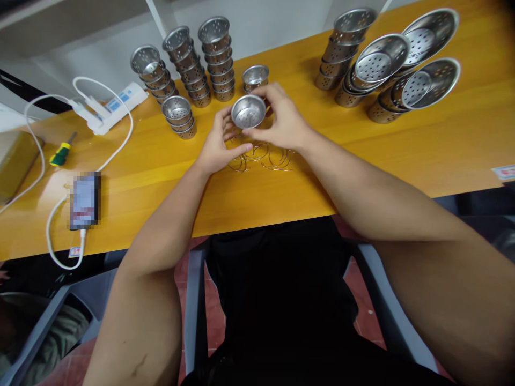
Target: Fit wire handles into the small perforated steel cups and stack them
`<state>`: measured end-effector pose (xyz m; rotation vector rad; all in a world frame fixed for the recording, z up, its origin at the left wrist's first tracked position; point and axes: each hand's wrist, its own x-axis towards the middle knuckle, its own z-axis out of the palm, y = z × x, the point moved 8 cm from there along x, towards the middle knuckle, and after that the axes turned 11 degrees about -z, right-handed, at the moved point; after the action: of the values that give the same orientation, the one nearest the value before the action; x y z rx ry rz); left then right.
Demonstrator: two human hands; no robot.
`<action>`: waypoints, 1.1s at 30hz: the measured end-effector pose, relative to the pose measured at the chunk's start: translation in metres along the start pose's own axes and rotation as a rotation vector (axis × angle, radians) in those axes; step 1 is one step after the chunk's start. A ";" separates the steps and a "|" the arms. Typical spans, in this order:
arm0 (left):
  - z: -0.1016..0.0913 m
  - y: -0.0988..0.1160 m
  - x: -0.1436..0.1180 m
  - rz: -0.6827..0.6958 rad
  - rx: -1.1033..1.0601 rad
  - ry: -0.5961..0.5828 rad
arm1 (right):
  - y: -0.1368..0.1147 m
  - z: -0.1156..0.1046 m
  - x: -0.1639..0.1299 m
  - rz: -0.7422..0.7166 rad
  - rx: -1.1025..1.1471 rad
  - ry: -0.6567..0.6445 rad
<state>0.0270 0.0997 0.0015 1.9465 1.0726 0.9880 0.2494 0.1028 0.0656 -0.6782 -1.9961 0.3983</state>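
A small perforated metal cup (248, 112) is held over the table, its open mouth turned up toward me. My right hand (281, 118) grips it from the right, fingers over the far rim and thumb at the near rim. From the left, my left hand (220, 143) cups its side with curled fingers, the thumb stretched out just below the rim. Thin curved metal wires (277, 158) lie on the table beneath my hands. Right behind the held cup stands another perforated cup (255, 76).
Stacks of perforated cups (217, 59) line the back left, with a shorter stack (178, 115) nearer. Larger perforated cups (376, 64) are stacked at right, some tilted. On the left are a power strip (120, 107), a screwdriver (61, 154) and a phone (83, 201) on a white cable.
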 end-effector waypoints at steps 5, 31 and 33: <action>-0.009 -0.020 0.003 -0.026 0.063 0.056 | 0.032 -0.048 -0.004 0.436 -0.288 0.004; -0.145 0.031 -0.046 0.029 0.087 0.527 | 0.022 -0.070 -0.010 0.709 -0.503 -0.055; -0.132 0.044 -0.049 0.048 0.150 0.395 | 0.005 -0.067 -0.002 0.561 -0.515 -0.043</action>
<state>-0.0892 0.0650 0.0862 1.9479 1.3545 1.3941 0.3104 0.1058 0.0947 -1.5790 -1.9358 0.2181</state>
